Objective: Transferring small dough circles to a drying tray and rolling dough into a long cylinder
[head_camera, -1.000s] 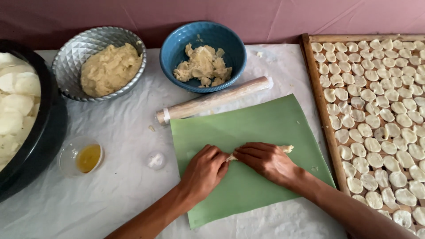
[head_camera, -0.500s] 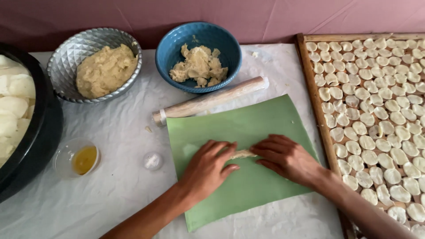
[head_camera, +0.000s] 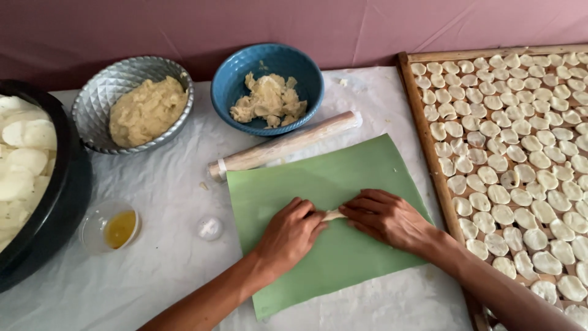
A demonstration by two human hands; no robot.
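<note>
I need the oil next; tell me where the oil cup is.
The oil cup sits left of the green sheet, between the black pan and a small lid.
</note>
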